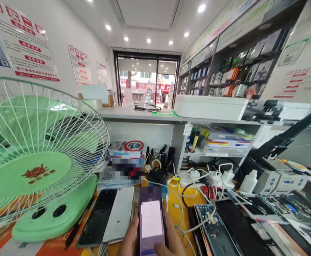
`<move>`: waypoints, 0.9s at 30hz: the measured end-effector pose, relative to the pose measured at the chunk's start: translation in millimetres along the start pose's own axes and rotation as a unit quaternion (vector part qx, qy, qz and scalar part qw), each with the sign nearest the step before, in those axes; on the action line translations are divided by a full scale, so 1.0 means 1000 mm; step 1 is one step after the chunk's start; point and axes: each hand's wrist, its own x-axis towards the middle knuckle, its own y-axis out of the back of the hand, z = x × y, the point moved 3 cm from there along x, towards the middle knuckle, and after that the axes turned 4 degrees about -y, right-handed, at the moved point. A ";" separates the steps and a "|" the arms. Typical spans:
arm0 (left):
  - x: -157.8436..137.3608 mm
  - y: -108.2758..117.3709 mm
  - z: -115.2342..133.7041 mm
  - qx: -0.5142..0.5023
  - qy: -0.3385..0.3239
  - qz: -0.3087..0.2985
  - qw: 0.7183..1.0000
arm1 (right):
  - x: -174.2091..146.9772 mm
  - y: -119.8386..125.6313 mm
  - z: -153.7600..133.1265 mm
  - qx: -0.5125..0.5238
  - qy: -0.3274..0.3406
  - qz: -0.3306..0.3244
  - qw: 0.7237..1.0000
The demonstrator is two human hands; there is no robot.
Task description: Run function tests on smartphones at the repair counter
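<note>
Phone nearest, clasped between my left grip and right grip; right thumb over lit screen. Step, judged: screen entry; next touch calls for steady hold.

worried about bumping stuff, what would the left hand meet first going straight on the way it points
The lit phone against the left hand; beyond it, probably the black item, though depth is unclear.
</note>
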 end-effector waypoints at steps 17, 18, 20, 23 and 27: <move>-0.014 -0.016 -0.014 0.106 -0.073 -0.018 0.992 | -0.015 -0.003 -0.054 0.036 -0.044 0.103 0.993; -0.014 -0.017 -0.014 0.107 -0.076 -0.021 0.991 | -0.015 -0.003 -0.053 0.038 -0.047 0.103 0.993; -0.014 -0.018 -0.013 0.107 -0.087 -0.029 0.990 | -0.015 -0.002 -0.049 0.051 -0.054 0.107 0.992; -0.015 -0.020 -0.012 0.104 -0.095 -0.035 0.989 | -0.015 -0.002 -0.047 0.068 -0.062 0.101 0.991; -0.016 -0.020 -0.011 0.104 -0.087 -0.034 0.990 | -0.015 -0.002 -0.051 0.046 -0.061 0.103 0.992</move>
